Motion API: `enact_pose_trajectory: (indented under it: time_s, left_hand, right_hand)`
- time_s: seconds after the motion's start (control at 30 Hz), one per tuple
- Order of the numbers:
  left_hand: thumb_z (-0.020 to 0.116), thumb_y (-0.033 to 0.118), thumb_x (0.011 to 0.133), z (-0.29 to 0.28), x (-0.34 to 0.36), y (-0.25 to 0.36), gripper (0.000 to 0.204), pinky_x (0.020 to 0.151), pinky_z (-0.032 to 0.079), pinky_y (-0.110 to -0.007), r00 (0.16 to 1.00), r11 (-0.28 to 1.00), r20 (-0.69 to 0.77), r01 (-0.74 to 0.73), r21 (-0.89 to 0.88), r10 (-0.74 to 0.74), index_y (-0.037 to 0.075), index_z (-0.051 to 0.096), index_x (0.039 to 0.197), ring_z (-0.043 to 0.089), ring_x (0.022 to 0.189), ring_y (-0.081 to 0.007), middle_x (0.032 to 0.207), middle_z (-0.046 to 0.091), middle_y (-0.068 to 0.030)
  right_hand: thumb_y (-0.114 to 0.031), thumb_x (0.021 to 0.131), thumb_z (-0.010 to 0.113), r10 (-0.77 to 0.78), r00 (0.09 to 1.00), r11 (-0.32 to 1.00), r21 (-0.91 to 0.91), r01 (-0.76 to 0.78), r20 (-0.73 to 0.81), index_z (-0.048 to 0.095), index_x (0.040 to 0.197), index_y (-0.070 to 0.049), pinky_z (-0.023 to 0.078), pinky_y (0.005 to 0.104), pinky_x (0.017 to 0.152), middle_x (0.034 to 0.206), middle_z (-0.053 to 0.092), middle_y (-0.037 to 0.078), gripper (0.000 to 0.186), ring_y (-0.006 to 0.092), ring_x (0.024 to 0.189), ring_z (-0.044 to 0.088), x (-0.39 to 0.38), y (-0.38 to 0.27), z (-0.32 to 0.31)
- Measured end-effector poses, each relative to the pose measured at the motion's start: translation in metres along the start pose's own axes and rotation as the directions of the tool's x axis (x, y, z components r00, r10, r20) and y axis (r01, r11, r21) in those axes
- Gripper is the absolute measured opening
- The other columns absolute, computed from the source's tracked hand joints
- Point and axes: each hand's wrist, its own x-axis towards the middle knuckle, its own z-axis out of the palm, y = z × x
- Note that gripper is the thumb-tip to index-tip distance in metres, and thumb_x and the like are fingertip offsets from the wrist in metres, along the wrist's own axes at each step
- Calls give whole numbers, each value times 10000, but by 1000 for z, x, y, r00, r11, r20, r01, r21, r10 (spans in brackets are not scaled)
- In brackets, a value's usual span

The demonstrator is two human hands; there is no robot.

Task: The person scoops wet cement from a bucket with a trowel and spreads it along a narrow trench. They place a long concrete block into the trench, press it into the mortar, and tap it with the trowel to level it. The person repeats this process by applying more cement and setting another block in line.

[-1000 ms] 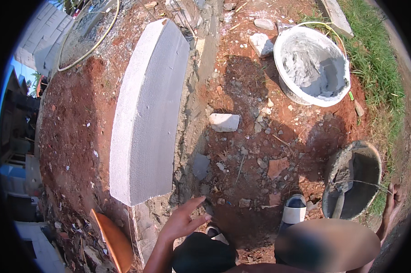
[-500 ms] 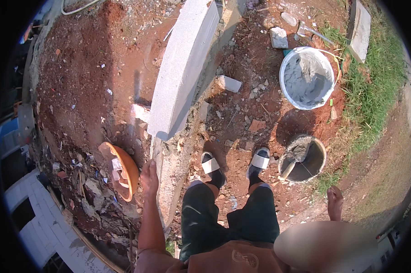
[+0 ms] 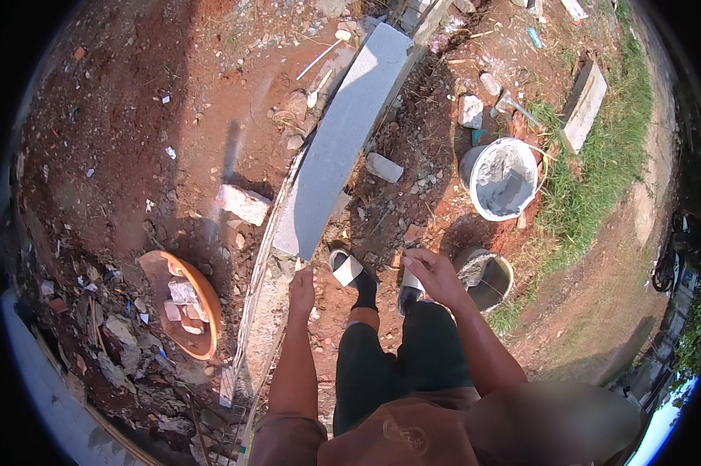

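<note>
Block [image 3: 339, 144] edge near left hand [image 3: 301, 291]

1. One long aerated concrete block [image 3: 336, 144], grey and fine in its surface, with straight edges, is whole as far as it can be seen.
2. It lies lengthwise on the rough wall base [image 3: 277, 291], slanting from lower left to upper right, with its broad face up.
3. Shadow covers most of this face; its nearer end is in the sun and looks paler.
4. A round, dark grey bucket [image 3: 499, 278] stands on the ground to the right, its mouth upward.
5. Grey residue sticks inside this bucket, and its left part is hidden.
</note>
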Motion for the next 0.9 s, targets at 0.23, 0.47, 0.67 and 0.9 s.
enact_pose_trajectory:
  time_s: [0.23,0.47,0.67,0.9]
  left_hand:
    - [507,275,937,27,-32,66,389,828,445,-326,998,999,-27,-53,2,53,-55,541,1139,567,891,-200,974,611,-123]
    - [689,284,792,51,-34,87,636,814,468,-371,926,964,-270,255,-68,-264,20,419,1303,583,930,-241,1132,558,-164]
    - [725,180,754,58,-28,74,954,741,489,-359,883,964,-392,212,-161,-259,166,82,1459,598,873,-216,1362,400,-187]
    - [752,267,731,60,-2,67,1014,800,487,-394,851,946,-420,314,-73,-315,142,67,1468,580,1023,-269,1363,396,-214]
  right_hand:
    - [-373,882,561,32,993,996,91,-22,-114,563,1095,67,468,310,750,864,642,139,489,213,821,615,185,-74,65]
    - [-353,787,657,-152,699,986,-61,154,-698,455,1188,165,452,386,862,1055,596,289,686,361,992,600,343,-128,-4]
    - [-296,810,669,-265,736,964,-186,190,-623,496,1130,127,511,362,700,922,619,202,558,273,789,632,414,-114,-104]
    - [-203,878,590,-182,771,919,172,354,-611,511,1122,117,482,249,528,854,604,125,410,144,660,607,402,-115,-116]
